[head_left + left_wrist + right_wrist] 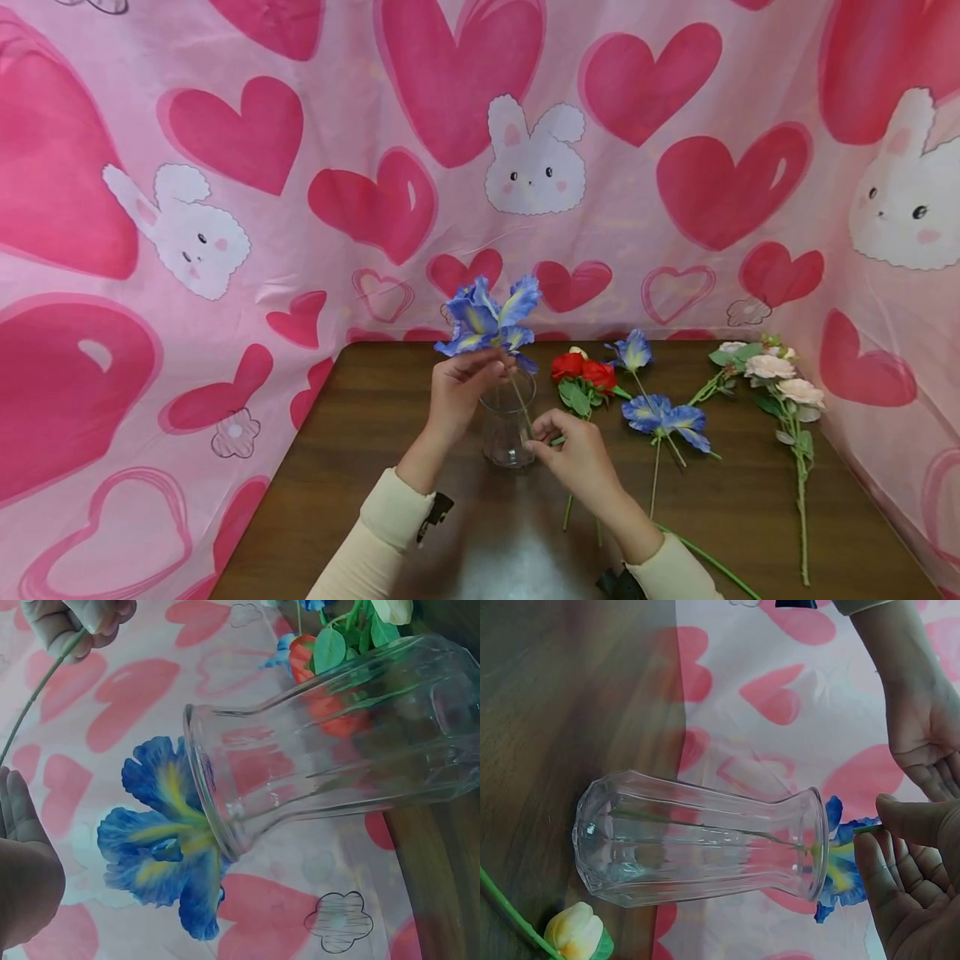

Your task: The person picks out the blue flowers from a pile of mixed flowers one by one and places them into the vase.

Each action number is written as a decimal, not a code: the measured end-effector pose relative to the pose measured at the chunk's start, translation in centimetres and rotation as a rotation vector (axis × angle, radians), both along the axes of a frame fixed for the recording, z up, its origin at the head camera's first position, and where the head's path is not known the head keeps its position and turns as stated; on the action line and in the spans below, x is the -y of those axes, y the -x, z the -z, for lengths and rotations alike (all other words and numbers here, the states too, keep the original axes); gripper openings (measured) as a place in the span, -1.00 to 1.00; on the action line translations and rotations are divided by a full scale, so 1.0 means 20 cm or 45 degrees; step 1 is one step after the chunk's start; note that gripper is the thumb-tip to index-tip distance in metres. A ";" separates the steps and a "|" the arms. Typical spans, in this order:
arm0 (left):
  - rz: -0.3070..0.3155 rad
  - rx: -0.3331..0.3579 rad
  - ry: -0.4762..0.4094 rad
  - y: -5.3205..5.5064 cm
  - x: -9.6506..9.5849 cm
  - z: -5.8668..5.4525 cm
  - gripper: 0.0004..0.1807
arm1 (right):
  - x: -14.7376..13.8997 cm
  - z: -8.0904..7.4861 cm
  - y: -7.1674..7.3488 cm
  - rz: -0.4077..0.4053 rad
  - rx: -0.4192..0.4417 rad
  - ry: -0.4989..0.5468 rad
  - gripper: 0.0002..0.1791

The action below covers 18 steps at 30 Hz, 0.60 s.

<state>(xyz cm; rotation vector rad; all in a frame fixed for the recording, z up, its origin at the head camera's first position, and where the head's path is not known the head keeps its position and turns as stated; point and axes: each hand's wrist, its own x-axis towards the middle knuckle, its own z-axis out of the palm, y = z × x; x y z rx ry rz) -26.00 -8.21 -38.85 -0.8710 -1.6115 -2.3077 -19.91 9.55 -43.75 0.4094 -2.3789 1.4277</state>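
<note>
A clear glass vase (pixel 507 437) stands upright on the table, with one blue iris (pixel 846 874) in it, its stem inside the glass. Above and behind the vase, my left hand (pixel 467 385) holds a second blue iris (pixel 474 318) just under its bloom. Lower down, to the right of the vase, the thumb and fingers of my right hand (pixel 573 454) pinch that iris's thin stem near its end. The cut stem tip (pixel 868 829) pokes out between those fingers in the right wrist view. The left fingertips are mostly cropped out of the left wrist view.
Right of the vase lie red roses (pixel 598 375), two more blue irises (pixel 663 414) and pale pink roses (pixel 801 392) with long stems. A cream bud (pixel 576 931) lies beside the vase. A pink heart-print cloth (pixel 630 200) hangs behind the brown table (pixel 360 433).
</note>
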 end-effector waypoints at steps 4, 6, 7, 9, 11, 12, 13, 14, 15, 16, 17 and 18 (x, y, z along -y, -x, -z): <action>-0.005 0.023 -0.026 0.00 0.00 0.00 -0.73 | 0.01 0.00 0.00 -0.010 0.012 -0.002 -0.72; -0.010 0.028 -0.041 0.00 0.00 0.00 -0.74 | 0.01 0.01 0.00 -0.011 0.016 -0.004 -0.72; -0.010 0.027 -0.049 0.00 0.00 0.00 -0.74 | 0.01 0.01 0.00 -0.009 0.018 -0.007 -0.71; -0.010 0.024 -0.063 0.00 -0.01 0.00 -0.75 | 0.01 0.01 -0.01 -0.007 0.018 -0.012 -0.70; -0.007 0.022 -0.071 0.00 -0.01 -0.01 -0.75 | 0.01 0.01 -0.01 -0.006 0.016 -0.018 -0.70; -0.006 0.024 -0.073 0.00 -0.01 -0.01 -0.74 | 0.01 0.01 -0.01 -0.008 0.014 -0.021 -0.71; -0.002 0.031 -0.078 -0.01 -0.01 -0.01 -0.75 | 0.01 0.01 -0.01 -0.011 0.011 -0.021 -0.71; -0.001 0.040 -0.079 -0.01 -0.01 -0.02 -0.75 | 0.01 0.01 0.00 -0.015 0.013 -0.023 -0.72; -0.002 0.051 -0.078 -0.01 -0.01 -0.02 -0.76 | 0.01 0.01 0.00 -0.020 0.015 -0.022 -0.73; -0.003 0.062 -0.077 -0.01 0.00 -0.02 -0.78 | 0.01 0.01 0.00 -0.024 0.020 -0.022 -0.73; -0.006 0.071 -0.074 -0.01 0.00 -0.02 -0.80 | 0.01 0.01 0.00 -0.030 0.026 -0.022 -0.74; -0.010 0.079 -0.073 -0.01 0.00 -0.02 -0.83 | 0.01 0.01 0.00 -0.036 0.031 -0.019 -0.74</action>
